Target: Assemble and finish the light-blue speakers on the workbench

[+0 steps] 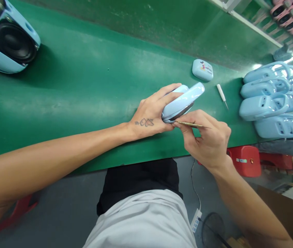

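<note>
My left hand is wrapped over a light blue plastic housing that rests on the green belt. Its fingers lie across the top and the thumb presses the near edge. My right hand pinches a thin stick-like tool and holds its tip against the lower edge of the housing, where a dark seam shows. Both hands meet at that edge.
A blue speaker unit stands at the far left. A small blue cover with a cartoon print and a white-handled pick lie beyond the housing. Several blue shells are stacked at right. A red stool stands below the belt.
</note>
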A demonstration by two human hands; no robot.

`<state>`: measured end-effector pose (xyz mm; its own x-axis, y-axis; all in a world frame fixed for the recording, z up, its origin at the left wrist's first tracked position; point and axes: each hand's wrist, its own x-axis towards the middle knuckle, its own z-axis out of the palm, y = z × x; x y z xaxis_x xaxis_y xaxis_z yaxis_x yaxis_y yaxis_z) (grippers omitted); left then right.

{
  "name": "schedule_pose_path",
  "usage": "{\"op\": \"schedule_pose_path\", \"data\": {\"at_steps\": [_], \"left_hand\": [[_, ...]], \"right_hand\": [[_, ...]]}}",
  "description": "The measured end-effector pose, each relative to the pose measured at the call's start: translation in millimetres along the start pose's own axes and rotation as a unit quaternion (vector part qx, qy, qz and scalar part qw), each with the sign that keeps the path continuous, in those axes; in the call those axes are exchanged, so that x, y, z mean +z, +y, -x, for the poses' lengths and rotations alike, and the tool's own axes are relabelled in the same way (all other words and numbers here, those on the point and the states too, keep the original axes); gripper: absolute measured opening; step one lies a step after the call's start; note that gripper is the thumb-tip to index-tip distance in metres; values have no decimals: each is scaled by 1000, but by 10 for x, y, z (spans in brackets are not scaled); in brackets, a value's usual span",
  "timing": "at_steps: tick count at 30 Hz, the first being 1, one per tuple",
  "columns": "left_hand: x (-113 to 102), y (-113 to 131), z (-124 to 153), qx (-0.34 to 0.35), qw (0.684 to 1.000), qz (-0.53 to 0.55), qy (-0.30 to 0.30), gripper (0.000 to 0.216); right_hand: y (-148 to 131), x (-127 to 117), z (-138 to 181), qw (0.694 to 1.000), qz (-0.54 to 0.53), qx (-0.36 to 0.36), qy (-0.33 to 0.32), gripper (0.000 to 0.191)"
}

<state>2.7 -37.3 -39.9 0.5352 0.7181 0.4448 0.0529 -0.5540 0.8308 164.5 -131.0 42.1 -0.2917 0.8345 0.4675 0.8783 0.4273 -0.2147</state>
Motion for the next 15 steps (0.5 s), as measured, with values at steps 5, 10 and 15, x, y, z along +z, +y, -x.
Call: {"op": "schedule_pose_path", "data": {"at_steps": [5,10,15], "left_hand": [[-6,24,11,-11,1000,13,-9,70],[-19,-39,-32,-30,999,-11,18,84],[-239,-85,-190,-56,998,11,-2,81]], "right_hand": [[-90,-15,-22,999,13,22,-20,18],[386,-75,14,955,-174,238,41,17],[1394,-106,115,875,-176,451,-24,49]]}}
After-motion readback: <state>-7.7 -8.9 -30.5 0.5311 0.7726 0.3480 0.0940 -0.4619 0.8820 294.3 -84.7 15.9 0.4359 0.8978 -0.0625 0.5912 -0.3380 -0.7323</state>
